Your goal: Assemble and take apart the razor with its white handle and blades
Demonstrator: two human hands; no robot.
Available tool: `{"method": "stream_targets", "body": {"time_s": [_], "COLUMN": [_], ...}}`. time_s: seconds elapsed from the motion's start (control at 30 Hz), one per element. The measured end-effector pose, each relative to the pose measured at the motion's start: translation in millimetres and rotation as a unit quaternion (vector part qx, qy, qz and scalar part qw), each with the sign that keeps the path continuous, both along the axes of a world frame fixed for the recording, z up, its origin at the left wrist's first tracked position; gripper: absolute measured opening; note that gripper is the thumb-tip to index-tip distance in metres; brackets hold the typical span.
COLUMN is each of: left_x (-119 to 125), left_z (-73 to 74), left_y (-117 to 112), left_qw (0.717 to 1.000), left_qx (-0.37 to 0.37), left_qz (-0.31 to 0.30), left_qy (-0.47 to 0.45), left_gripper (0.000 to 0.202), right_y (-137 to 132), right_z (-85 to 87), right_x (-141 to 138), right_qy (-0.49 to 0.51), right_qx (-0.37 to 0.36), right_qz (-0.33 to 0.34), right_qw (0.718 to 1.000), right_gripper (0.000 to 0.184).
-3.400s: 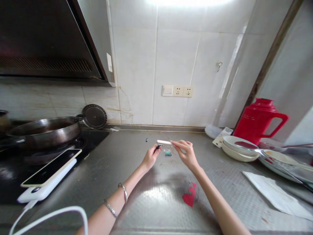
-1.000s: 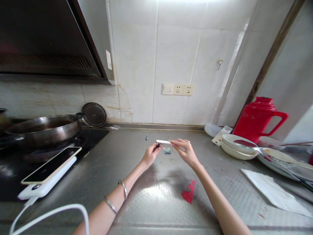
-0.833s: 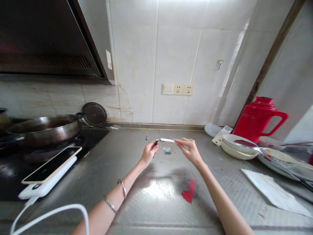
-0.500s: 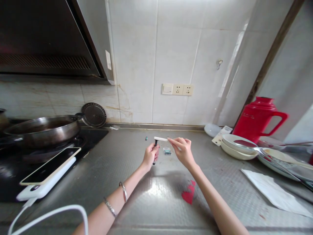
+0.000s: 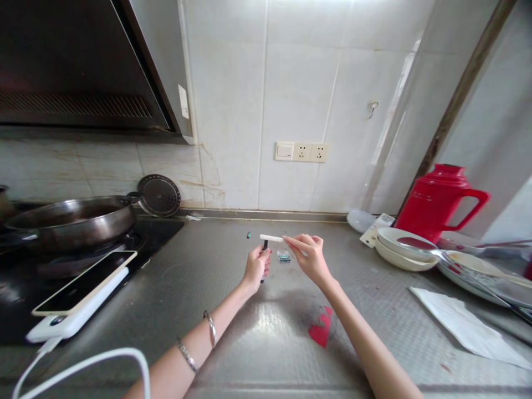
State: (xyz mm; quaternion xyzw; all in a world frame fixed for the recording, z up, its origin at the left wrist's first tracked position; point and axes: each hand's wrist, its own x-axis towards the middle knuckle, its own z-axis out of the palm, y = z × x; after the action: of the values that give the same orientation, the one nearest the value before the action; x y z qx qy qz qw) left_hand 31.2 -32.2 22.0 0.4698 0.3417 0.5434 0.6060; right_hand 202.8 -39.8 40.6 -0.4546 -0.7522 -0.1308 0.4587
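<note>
My left hand is closed around a thin black rod, held upright; its lower end shows below the fingers. My right hand pinches one end of a slim white stick, which points left and lies level across the black rod's top. The two seem to meet there, but whether they are joined I cannot tell. Beneath and between the hands, a small clear pack of teal-and-dark cylinders that look like batteries lies on the counter. One similar small cylinder lies apart, farther back to the left.
On the left, a steel pan sits on the black stove, with a phone on a white power bank near the edge and a white cable in front. To the right stand a red thermos, stacked bowls and a white paper.
The white stick has shifted very slightly left and down over the black rod. Both hands keep their grips and nearly the same places.
</note>
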Motion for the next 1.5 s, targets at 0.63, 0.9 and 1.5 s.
{"method": "stream_targets", "body": {"time_s": [0.63,0.9,1.5], "left_x": [-2.1,-3.0,-6.5], "left_z": [4.1,1.4,-0.4], "left_y": [-4.4,0.3,3.5], "left_qw": [0.999,0.999,0.991], "left_qx": [0.048,0.033,0.116], "left_qz": [0.014,0.036,0.041], "left_qy": [-0.001,0.008,0.050], "left_gripper": [0.031,0.031,0.031], "right_y": [0.7,0.1,-51.7], "right_z": [1.4,1.3,22.9], "right_x": [9.3,12.6,-46.0], "right_qy": [0.001,0.014,0.534], "right_qx": [-0.028,-0.015,-0.355], "right_qz": [0.013,-0.001,0.269], "right_qw": [1.000,1.000,0.718], "right_gripper": [0.025,0.025,0.035]}}
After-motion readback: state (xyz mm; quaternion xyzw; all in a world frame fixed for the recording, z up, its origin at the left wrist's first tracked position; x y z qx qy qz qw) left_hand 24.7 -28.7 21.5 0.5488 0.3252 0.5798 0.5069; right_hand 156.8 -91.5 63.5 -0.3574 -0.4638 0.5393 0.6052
